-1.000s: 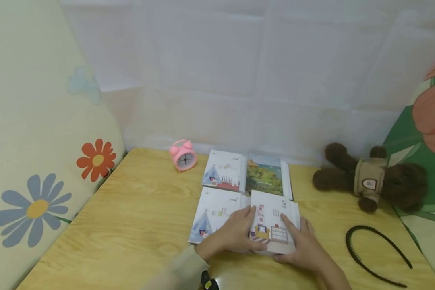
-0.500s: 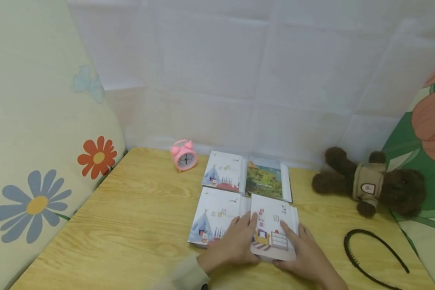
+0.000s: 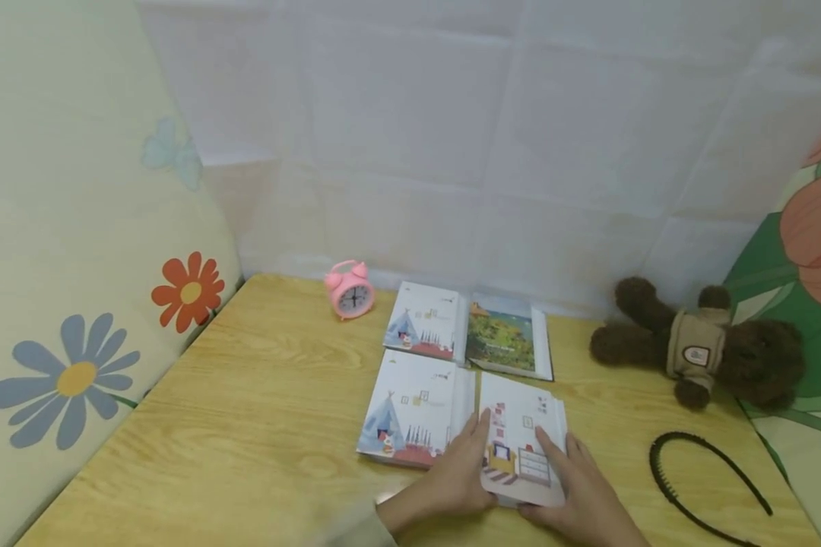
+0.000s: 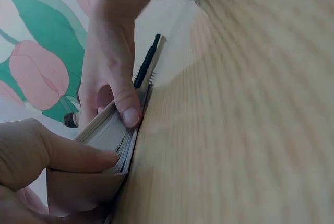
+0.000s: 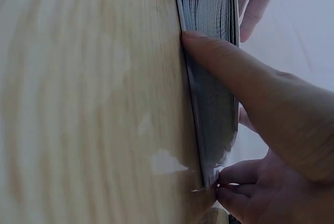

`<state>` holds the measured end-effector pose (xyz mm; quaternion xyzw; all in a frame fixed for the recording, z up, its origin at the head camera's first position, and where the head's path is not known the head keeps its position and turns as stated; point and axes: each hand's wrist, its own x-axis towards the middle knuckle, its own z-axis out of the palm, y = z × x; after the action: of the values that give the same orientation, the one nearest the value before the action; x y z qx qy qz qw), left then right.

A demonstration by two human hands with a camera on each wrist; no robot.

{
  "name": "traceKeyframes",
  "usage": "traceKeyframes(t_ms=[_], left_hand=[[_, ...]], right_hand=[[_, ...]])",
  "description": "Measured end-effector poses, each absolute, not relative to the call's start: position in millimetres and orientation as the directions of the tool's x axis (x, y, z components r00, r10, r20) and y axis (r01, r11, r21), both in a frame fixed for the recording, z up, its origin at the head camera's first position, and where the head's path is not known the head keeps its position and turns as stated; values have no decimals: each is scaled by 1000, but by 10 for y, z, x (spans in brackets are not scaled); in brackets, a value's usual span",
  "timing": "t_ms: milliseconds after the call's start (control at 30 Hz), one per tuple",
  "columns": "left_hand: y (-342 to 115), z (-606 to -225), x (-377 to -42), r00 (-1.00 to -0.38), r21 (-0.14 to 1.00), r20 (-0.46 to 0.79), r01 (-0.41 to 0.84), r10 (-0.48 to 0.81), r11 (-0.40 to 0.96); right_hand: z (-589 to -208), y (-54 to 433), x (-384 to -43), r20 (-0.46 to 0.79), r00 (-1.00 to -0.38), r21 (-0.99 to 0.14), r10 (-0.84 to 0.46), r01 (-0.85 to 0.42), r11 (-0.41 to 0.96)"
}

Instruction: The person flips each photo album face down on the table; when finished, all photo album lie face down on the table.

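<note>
A thick book point(image 3: 520, 403) lies at the front right of the book group, its white cover drawn with an armchair and a dresser. My left hand point(image 3: 454, 475) grips its left side, one finger reaching onto the cover. From the other side my right hand point(image 3: 581, 486) holds it, a finger on the cover. Both thumbs press the near page edges point(image 4: 107, 132), as the left wrist view shows. Left of it is a white tent-picture book point(image 3: 410, 410). Behind lie another tent-picture book point(image 3: 420, 319) and a book with a landscape cover point(image 3: 502, 334).
A pink alarm clock point(image 3: 352, 295) stands at the back left of the wooden table point(image 3: 246, 425). On the right lie a brown teddy bear point(image 3: 698, 346) and a black toothed headband point(image 3: 664, 471). A white cloth point(image 3: 397, 137) hangs behind.
Both hands have drawn the armchair book slightly toward me and to the right. Gaps have widened between it and the landscape book behind and the tent-picture book at its left.
</note>
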<state>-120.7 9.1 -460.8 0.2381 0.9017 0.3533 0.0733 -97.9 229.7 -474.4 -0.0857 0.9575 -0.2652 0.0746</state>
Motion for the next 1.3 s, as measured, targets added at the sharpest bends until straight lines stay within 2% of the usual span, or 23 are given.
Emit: traceKeyframes(t_ms=[133,333,467,633,767,867,967,1133,1200,1300], left_hand=[[93,-4593,-1161,-889,765,37,319,457,559],[74,-4590,-1122,-890,811,84,323,449,487],[57,-4599,-1122,-882,894,119,295,456,338],[45,-4578,-1133,-876,990,74,121,478,70],[33,-4578,-1128,-875,999,1,-15,485,-30],[25,-4592,-1111,-869,1000,1,7,496,10],[16,-4594,-1083,-867,979,26,123,498,162],[21,-4557,-1030,-856,811,70,347,511,470],[42,-4549,-1005,-853,748,80,393,515,535],[86,-4559,-967,-863,697,61,397,502,597]], right_hand=[[-4739,2309,-949,-109,-974,-538,-199,-111,836],[-4729,2318,-912,-138,-973,-566,-187,-77,821],[-4709,2317,-896,-186,-969,-593,-161,-19,805],[-4643,2362,-897,-192,-965,-630,-177,-18,776],[-4577,2407,-902,-147,-964,-639,-221,-78,765],[-4549,2424,-899,-140,-961,-632,-237,-97,769],[-4534,2424,-888,-165,-958,-622,-235,-84,779],[-4514,2415,-866,-184,-958,-555,-219,-82,828],[-4500,2411,-851,-185,-963,-516,-196,-75,853],[-4467,2399,-829,-158,-971,-456,-180,-90,885]])
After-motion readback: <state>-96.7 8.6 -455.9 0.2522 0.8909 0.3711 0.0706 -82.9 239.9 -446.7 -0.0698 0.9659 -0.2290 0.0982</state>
